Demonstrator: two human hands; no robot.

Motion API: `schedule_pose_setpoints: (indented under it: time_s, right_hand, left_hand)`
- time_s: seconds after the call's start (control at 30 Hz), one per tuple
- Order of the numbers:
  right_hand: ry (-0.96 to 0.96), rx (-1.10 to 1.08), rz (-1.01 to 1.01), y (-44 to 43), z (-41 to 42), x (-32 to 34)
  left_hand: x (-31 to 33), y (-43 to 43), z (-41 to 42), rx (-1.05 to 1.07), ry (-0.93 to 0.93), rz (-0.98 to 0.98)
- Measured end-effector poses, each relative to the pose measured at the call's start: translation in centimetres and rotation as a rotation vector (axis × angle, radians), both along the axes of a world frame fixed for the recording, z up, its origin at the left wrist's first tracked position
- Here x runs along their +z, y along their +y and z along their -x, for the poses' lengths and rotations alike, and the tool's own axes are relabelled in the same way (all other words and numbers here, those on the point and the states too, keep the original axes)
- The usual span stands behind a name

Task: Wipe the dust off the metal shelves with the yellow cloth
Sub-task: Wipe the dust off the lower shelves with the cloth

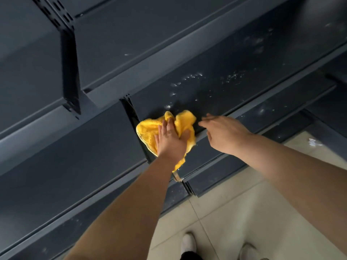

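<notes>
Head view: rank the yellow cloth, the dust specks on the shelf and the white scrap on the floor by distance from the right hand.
1. yellow cloth: just left of the right hand's fingertips.
2. dust specks: farther back on the same shelf.
3. white scrap: far right, down on the floor.

There is just one camera, worn on the person's head. It looks forward and down at the dark shelves from close up, a bit tilted. The floor and the person's shoes show at the bottom right.
</notes>
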State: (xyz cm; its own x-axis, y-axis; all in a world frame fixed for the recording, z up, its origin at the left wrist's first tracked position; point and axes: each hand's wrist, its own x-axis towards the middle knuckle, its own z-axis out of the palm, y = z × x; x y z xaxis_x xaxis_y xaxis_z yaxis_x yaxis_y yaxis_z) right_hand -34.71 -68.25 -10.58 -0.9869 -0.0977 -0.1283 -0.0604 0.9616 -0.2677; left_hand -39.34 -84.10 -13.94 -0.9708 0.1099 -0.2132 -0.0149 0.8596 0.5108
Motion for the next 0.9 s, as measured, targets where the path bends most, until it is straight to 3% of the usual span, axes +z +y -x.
schedule_pose_setpoints:
  time_s: [0.2,0.9]
  right_hand:
    - [-0.027,-0.052,0.019,2.9,-0.8,-0.6]
    - [0.031,-0.143,0.036,2.9,3.7,-2.4]
  left_hand:
    - [-0.5,0.9,0.5,0.028,-0.050,0.218]
    - [-1.7,0.9,9.6,-0.008,0.024,0.300]
